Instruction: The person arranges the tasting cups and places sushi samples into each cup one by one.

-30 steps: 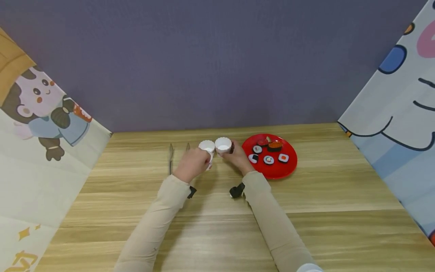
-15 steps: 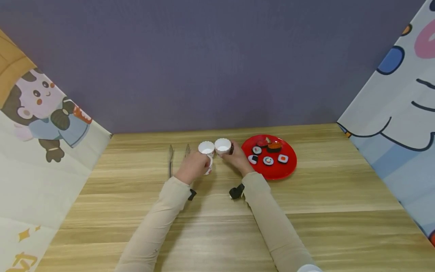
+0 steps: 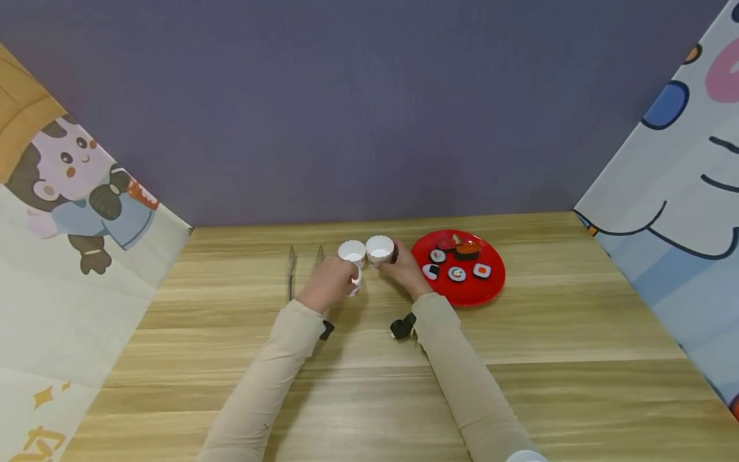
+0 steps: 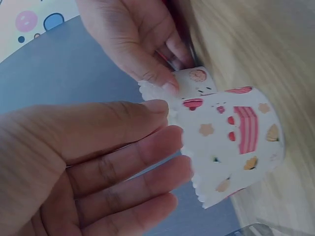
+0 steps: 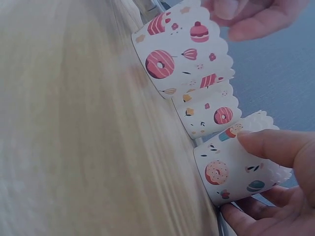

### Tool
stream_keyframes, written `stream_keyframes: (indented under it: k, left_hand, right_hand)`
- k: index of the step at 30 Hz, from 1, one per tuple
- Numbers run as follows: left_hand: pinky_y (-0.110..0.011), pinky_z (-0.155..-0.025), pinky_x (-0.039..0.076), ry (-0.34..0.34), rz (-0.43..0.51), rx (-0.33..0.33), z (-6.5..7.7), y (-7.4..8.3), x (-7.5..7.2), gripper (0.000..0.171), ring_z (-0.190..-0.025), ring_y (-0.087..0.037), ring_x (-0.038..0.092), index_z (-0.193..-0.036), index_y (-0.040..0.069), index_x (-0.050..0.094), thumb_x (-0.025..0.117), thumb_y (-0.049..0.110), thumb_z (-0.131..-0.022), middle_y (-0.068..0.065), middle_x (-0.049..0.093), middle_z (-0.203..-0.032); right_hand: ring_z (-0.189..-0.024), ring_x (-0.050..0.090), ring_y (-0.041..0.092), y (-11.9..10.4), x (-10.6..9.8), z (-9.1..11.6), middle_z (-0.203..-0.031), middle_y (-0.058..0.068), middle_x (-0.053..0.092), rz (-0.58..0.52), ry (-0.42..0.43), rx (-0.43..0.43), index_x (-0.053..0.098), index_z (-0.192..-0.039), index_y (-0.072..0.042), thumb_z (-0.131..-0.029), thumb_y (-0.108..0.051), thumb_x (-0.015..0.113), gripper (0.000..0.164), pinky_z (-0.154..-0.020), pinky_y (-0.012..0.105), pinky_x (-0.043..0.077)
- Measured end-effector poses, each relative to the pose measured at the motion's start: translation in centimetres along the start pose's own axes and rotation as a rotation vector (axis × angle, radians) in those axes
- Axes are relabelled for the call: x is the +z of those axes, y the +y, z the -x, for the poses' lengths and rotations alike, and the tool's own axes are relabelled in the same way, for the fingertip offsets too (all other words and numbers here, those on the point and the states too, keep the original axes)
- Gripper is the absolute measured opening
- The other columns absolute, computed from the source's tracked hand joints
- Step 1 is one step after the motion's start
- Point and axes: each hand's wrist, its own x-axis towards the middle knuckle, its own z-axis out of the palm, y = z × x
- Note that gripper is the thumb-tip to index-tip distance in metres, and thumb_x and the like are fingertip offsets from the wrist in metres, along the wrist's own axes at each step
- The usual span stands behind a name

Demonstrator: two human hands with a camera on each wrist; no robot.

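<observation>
My left hand pinches the scalloped rim of a white paper baking cup, thumb outside and fingers curled at the rim. Pink cake and flower prints cover that cup, and its base is close to the wood. A second baking cup stands just behind it, mouth up. To the right, my right hand grips a third baking cup by its side, between thumb and fingers. All three cups sit close together, their rims nearly meeting in the right wrist view.
Right of my right hand lies a red plate with several sushi pieces. Two wire whisks stretch away from me on the left: an outer whisk and an inner whisk, partly behind my left hand. A grey wall borders the wooden table.
The cup in my left hand has come slightly toward me, so it now shows apart from the cup behind it. My right hand and its cup have stayed nearly still.
</observation>
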Motion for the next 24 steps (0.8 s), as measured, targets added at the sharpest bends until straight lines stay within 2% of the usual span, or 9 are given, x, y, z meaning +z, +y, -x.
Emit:
stream_keyframes:
  k: [5,9,12,16,20,24]
  left_hand:
    - [-0.031,-0.055,0.046,-0.012,-0.017,-0.011,-0.8,0.4,-0.4,0.007,-0.063,-0.017,0.058,-0.075,0.012,0.072,0.071,0.005,-0.078,0.000,0.067,-0.072]
    - [-0.027,-0.051,0.042,-0.041,0.015,-0.023,-1.7,0.7,-0.7,0.010,-0.059,-0.013,0.053,-0.076,0.012,0.072,0.068,0.004,-0.081,0.002,0.065,-0.071]
    - [-0.026,-0.051,0.041,-0.052,0.042,-0.020,-2.3,0.7,-0.9,0.012,-0.056,-0.011,0.049,-0.075,0.010,0.071,0.065,0.003,-0.084,0.000,0.064,-0.068]
    - [-0.027,-0.055,0.045,-0.032,0.048,0.010,-3.2,0.9,-1.1,0.017,-0.056,-0.012,0.052,-0.075,0.008,0.071,0.059,0.001,-0.085,-0.003,0.066,-0.069]
    - [-0.031,-0.062,0.050,-0.016,0.049,0.018,-4.2,1.4,-1.4,0.012,-0.063,-0.014,0.058,-0.078,0.008,0.073,0.063,0.003,-0.084,-0.003,0.069,-0.075]
    - [-0.031,-0.061,0.048,-0.013,0.036,0.014,-5.3,2.0,-1.1,0.013,-0.062,-0.015,0.055,-0.071,0.010,0.070,0.067,0.008,-0.083,0.000,0.066,-0.071]
  right_hand:
    - [-0.128,0.039,0.033,0.0,-0.2,0.0,-0.138,0.022,0.043,-0.005,-0.007,0.008,0.033,-0.138,0.006,-0.081,-0.001,0.066,0.066,-0.108,0.043,0.030]
    - [-0.129,0.039,0.033,-0.1,-0.2,0.0,-0.140,0.021,0.041,0.002,-0.013,0.028,0.032,-0.139,0.005,-0.082,-0.002,0.066,0.066,-0.108,0.043,0.030]
    - [-0.128,0.039,0.033,-0.2,-0.1,0.1,-0.140,0.021,0.040,-0.009,-0.016,0.042,0.032,-0.139,0.005,-0.082,-0.002,0.066,0.066,-0.107,0.044,0.031]
    - [-0.126,0.040,0.033,-0.4,-0.1,0.3,-0.139,0.021,0.041,-0.046,-0.026,0.037,0.031,-0.139,0.005,-0.083,-0.001,0.065,0.066,-0.106,0.044,0.033]
    - [-0.121,0.043,0.033,-0.4,-0.2,0.4,-0.137,0.022,0.041,-0.076,-0.035,0.013,0.031,-0.139,0.005,-0.084,-0.002,0.063,0.064,-0.102,0.043,0.037]
    - [-0.115,0.046,0.031,-0.2,-0.2,0.4,-0.133,0.022,0.044,-0.081,-0.028,0.001,0.033,-0.137,0.006,-0.084,-0.003,0.063,0.062,-0.095,0.037,0.041]
